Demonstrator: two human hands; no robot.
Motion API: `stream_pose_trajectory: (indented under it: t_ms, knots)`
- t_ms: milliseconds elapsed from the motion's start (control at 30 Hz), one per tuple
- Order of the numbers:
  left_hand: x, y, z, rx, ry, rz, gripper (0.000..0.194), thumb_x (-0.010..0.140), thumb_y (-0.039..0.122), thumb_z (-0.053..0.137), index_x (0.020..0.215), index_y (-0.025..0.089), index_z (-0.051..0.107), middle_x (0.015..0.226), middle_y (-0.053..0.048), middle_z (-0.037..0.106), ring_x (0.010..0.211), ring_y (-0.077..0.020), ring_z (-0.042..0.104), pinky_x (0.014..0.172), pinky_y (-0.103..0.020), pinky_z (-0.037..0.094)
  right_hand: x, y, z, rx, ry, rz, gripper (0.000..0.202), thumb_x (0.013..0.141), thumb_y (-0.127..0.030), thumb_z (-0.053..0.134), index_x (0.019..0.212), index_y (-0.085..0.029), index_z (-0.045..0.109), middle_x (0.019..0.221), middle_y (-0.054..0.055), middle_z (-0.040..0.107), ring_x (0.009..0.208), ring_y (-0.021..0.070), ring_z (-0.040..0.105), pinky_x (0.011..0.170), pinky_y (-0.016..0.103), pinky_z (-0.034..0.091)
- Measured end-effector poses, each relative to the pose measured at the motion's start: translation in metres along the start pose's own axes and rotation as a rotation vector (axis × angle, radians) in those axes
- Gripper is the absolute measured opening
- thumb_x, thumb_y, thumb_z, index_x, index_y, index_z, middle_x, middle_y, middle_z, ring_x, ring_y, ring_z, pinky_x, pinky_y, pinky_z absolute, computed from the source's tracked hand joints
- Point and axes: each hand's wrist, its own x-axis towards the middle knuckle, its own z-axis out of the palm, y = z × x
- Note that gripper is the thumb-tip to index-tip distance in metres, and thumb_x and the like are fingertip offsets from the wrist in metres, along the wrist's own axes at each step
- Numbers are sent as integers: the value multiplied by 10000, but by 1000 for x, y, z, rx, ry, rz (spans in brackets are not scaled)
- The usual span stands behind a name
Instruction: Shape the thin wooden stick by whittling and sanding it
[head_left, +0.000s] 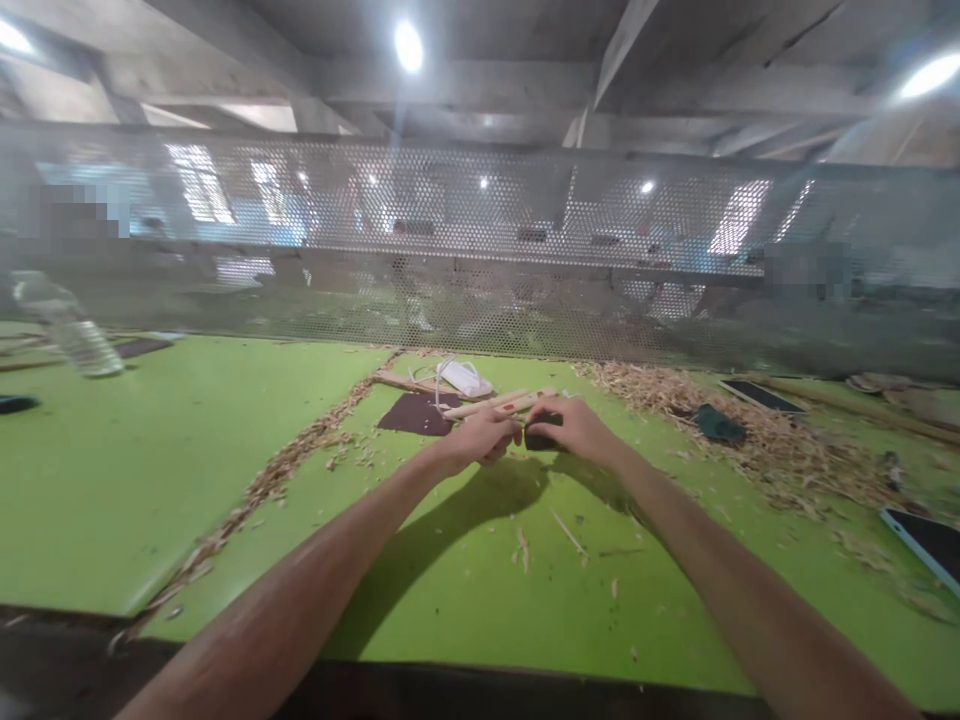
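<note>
My right hand (pixel 574 422) has its thumb and fingers wrapped round a small dark block (pixel 541 432), which rests on or just above the green tabletop (pixel 480 580). Close beside it, my left hand (pixel 486 438) is closed with the fingers curled; whatever they may hold is hidden. Just beyond both hands lie pale wooden sticks (pixel 487 404) with reddish marks. A dark brown sheet (pixel 412 413), perhaps sandpaper, lies flat to the left of the sticks. Behind that sits a white device (pixel 463 378) with a white cord.
Wood shavings (pixel 795 465) are heaped at the right, with a dark green cloth-like piece (pixel 718 424) among them. A blue-edged phone or tablet (pixel 930 545) lies at the right edge. Left stands a clear plastic bottle (pixel 75 330). A perforated metal screen (pixel 480 270) closes the back.
</note>
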Motion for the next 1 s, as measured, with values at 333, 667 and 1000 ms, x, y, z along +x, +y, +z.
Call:
stream_pose_trajectory:
  t_ms: [333, 667, 1000]
  knots:
    - [-3, -3, 17, -101, -50, 4, 375, 1069, 396, 471, 745, 212, 430, 595, 98, 273, 449, -61, 185, 444, -221, 136, -4, 28, -21, -53, 272, -72, 103, 897, -319, 731, 871, -305, 830, 951, 80, 779, 931, 288, 664, 977, 495, 498]
    - [0, -16, 29, -103, 55, 75, 248, 1080, 354, 468, 883, 205, 456, 646, 81, 414, 483, -71, 318, 471, -194, 246, -7, 32, -9, 241, 268, 206, 207, 914, -331, 670, 1031, -208, 788, 970, 90, 768, 803, 232, 695, 777, 405, 589]
    - [0, -14, 35, -205, -1, 108, 284, 1084, 351, 473, 845, 198, 466, 649, 76, 372, 483, -68, 291, 468, -180, 240, -5, 21, 21, 556, 262, 319, 344, 766, -486, 853, 826, -196, 678, 694, 0, 624, 537, 112, 500, 484, 239, 394]
